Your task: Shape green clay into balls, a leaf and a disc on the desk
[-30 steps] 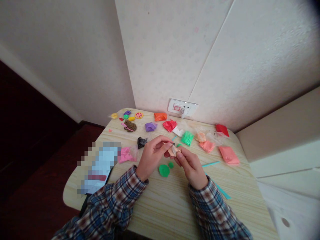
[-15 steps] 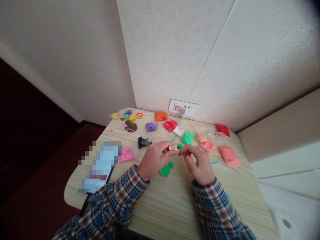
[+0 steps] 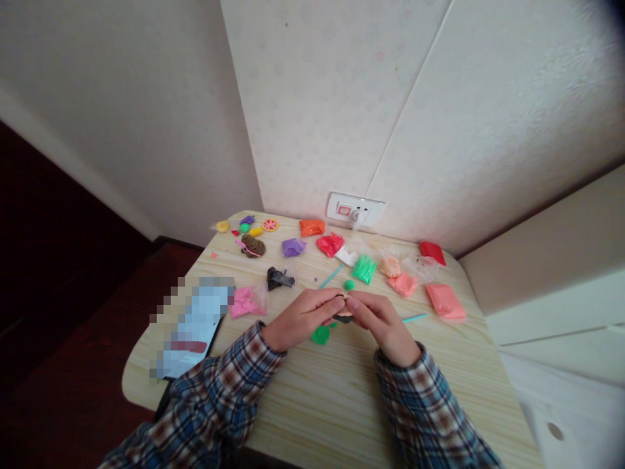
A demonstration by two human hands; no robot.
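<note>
A small peach-coloured clay piece with a black edge (image 3: 344,318) is pinched between both hands above the middle of the table. My left hand (image 3: 303,317) is closed on its left side, thumb and fingers pressed together. On the other side my right hand (image 3: 385,320) grips it the same way, and the fingers hide much of the piece. Just below the hands lies a flattened piece of green clay (image 3: 320,335), partly covered. A green clay ball (image 3: 349,285) rests right beyond the fingertips.
Bags of coloured clay, including green (image 3: 364,268), black (image 3: 280,278) and pink (image 3: 248,301), lie around the table (image 3: 312,404). Blue sticks (image 3: 415,318) are on the right and behind the hands. A phone (image 3: 195,329) lies left; small finished clay figures (image 3: 270,225) sit at the back left.
My right hand has moved in to grip the clay piece together with the left. The piece has turned and come slightly nearer, now showing a black edge.
</note>
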